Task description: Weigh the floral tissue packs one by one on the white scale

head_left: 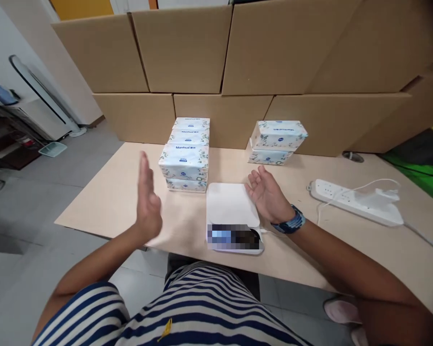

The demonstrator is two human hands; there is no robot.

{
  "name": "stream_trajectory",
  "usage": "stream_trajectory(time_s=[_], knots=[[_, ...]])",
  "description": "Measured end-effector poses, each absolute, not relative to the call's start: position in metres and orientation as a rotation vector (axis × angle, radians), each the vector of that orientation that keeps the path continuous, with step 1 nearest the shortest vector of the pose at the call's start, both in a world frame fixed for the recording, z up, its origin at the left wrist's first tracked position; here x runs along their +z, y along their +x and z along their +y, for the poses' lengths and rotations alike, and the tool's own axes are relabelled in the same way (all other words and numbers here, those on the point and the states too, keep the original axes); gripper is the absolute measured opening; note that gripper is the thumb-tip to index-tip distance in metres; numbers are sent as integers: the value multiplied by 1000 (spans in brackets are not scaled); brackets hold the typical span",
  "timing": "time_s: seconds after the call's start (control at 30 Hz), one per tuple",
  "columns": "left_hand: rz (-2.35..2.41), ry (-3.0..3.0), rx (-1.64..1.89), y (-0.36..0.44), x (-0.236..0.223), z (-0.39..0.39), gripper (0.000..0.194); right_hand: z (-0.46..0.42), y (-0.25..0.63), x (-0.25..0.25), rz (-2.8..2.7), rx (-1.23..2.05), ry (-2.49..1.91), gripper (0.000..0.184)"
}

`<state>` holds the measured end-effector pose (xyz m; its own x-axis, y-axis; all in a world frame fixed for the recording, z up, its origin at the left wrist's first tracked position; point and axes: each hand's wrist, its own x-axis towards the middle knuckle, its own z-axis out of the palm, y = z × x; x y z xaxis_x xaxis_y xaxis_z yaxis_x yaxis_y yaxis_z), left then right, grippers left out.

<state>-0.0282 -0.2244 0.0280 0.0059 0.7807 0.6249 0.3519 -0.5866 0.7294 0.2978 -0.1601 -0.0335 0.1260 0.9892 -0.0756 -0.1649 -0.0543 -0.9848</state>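
Note:
My left hand [148, 204] is held up over the table's left part, fingers straight and holding nothing. Just right of it and farther back stand stacked tissue packs [184, 161], white with blue lettering and a leaf print. My right hand [269, 194] hovers by the right edge of a white kitchen scale [231, 204], palm turned inward, fingers loosely curved and apart, with nothing in it. The scale's platform bears nothing, and its front display is blurred out. Behind my right hand are two more tissue packs [279, 135], one on top of the other.
Cardboard boxes [187, 53] form a wall along the table's back. A white power strip [357, 202] with plugged-in cables lies at the right. A cable runs from the scale's right side. The wooden table [104, 192] has its front edge close to my body.

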Motion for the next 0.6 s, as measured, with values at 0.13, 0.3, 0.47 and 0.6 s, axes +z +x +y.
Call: stream_trajectory(time_s=[0.13, 0.3, 0.47, 0.6], knots=[[1381, 1453, 1553, -57, 18, -149, 106, -132, 265, -28, -942, 1063, -1187, 94], [1031, 1536, 1337, -32, 8, -140, 94, -142, 205, -4, -1410, 1092, -1045, 117], [936, 1683, 1327, -8, 34, -199, 97, -186, 227, 35, -1658, 932, -827, 114], [846, 1754, 1118, 18, 36, -224, 117, -216, 287, 37, -1581, 884, -859, 113]])
